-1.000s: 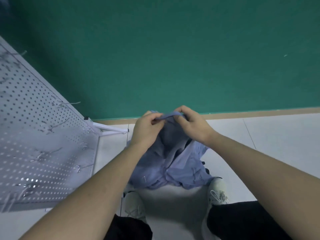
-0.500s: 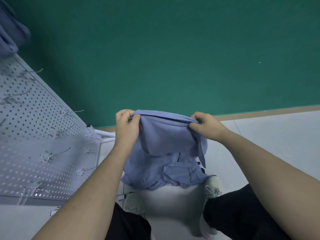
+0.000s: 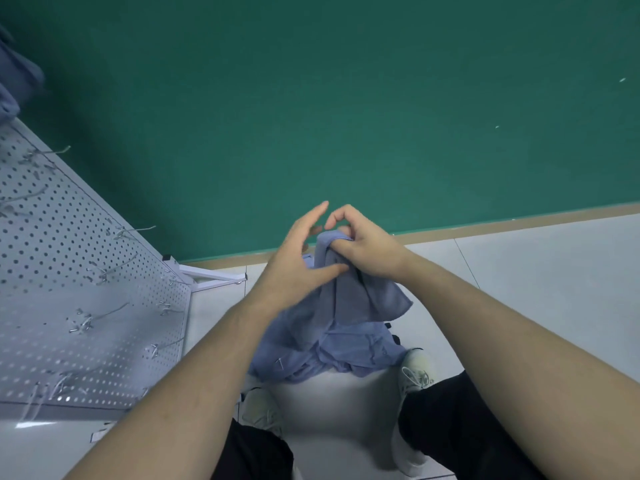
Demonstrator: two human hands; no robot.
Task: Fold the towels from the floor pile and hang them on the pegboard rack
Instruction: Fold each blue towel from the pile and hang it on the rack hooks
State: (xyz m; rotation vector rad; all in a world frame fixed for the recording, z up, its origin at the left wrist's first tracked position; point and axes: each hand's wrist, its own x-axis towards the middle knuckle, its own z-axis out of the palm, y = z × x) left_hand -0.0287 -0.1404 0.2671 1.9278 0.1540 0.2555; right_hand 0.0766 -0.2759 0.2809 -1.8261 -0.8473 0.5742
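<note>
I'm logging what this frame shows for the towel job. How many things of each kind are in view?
Hands: 2, left hand, right hand
Held blue towel: 1
Floor towel pile: 1
Hung towel, top left: 1
Pegboard rack: 1
Shoes: 2
Total: 8

**Towel gathered in my right hand**

My right hand gripped the bunched blue towel at its top, above the pile on the floor between my shoes. My left hand lay flat against the towel, fingers straight. The pegboard stood at left.
</note>
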